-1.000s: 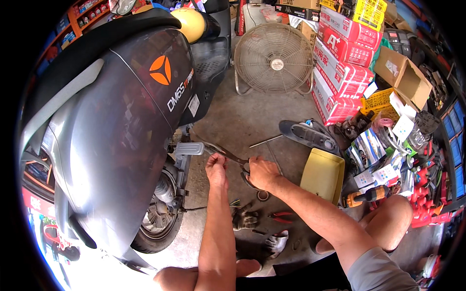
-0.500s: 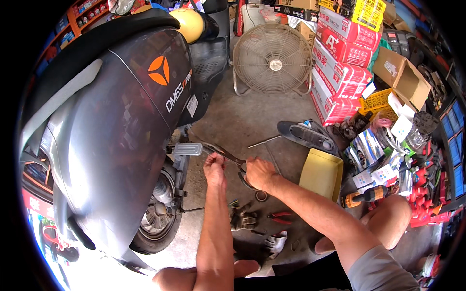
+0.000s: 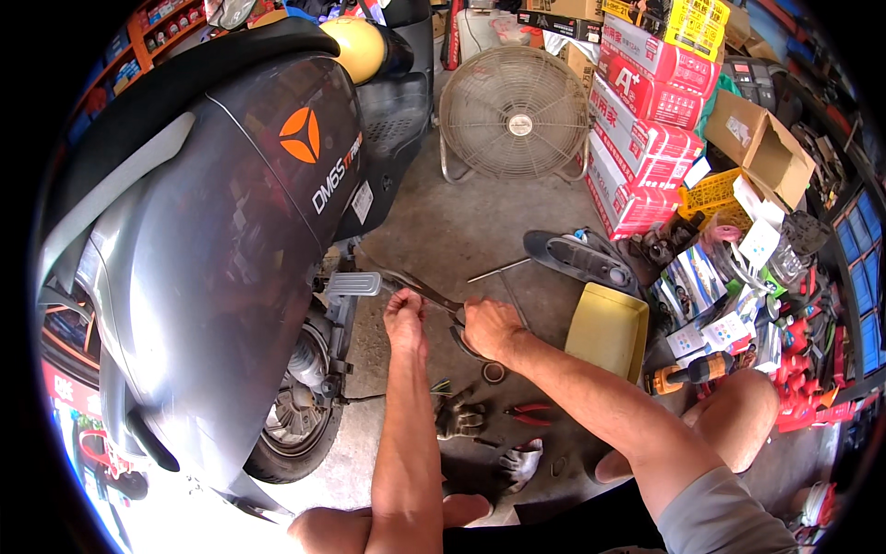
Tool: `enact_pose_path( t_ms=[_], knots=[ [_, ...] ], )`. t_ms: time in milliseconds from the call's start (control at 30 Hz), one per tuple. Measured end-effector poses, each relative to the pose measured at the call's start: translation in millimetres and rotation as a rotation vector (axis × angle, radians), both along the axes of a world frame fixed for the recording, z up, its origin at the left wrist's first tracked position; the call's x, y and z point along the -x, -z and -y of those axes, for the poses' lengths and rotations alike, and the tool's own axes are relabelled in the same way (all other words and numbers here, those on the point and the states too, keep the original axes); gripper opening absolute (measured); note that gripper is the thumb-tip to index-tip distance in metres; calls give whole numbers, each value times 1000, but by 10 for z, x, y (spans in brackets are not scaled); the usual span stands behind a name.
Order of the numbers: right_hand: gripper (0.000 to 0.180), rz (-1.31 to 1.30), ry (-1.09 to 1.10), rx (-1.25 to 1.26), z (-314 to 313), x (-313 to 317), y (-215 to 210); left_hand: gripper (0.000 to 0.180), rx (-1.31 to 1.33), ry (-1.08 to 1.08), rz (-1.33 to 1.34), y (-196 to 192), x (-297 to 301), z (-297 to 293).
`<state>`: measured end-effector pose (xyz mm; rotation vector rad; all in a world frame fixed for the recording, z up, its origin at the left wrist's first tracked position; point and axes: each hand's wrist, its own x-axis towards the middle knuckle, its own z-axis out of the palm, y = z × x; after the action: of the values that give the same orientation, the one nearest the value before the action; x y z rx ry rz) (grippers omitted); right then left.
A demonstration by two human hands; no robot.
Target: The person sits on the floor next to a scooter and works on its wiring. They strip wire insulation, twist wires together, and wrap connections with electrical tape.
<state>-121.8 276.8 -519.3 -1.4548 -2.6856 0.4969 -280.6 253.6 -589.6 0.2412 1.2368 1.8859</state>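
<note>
My right hand point(image 3: 491, 330) is closed around a long, dark, narrow tool that looks like a pair of scissors point(image 3: 436, 295). Its blade-like part points up and left toward the scooter's grey footrest point(image 3: 354, 283). A dark curved handle point(image 3: 464, 343) shows below my fingers. Just left of the tool, my left hand point(image 3: 404, 321) is pinched with fingertips together close under the blade; what lies between them is too small to make out. The grey electric scooter point(image 3: 231, 240) stands to the left, its rear wheel point(image 3: 300, 429) low beside my left forearm.
Gloves point(image 3: 461, 415), red-handled pliers point(image 3: 528, 415) and a tape roll point(image 3: 495, 372) lie on the floor below my hands. To the right are a yellow tray point(image 3: 606, 332), a dark scooter panel point(image 3: 580, 258) and a cordless drill point(image 3: 688, 373). A fan point(image 3: 517, 115) and stacked boxes point(image 3: 646, 138) stand behind.
The whole view has shifted very slightly. Both hands keep the same grip and nearly the same place by the footrest.
</note>
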Motion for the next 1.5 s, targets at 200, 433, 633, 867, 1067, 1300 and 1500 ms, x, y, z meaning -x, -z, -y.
enact_pose_path(
  t_ms=[200,433,633,867,1067,1300,1500],
  knots=[
    [28,4,-12,-2,1,-5,-25,10,-17,5,15,1,15,7],
    [26,6,-23,2,-28,-15,-17,10,-21,6,24,-25,11,10],
    [27,42,-32,-5,-38,-19,-13,11,-9,8,14,-47,-11,2],
    [33,106,-55,55,-37,36,-128,12,-16,33,0,0,43,19],
    [31,93,-51,46,-51,36,-166,11,-5,24,15,-15,40,17],
    [28,34,-25,16,-72,-6,-96,11,-16,55,-7,-18,32,1],
    [27,34,-41,17,-81,-24,-140,10,-7,65,-24,-38,32,10]
  ],
)
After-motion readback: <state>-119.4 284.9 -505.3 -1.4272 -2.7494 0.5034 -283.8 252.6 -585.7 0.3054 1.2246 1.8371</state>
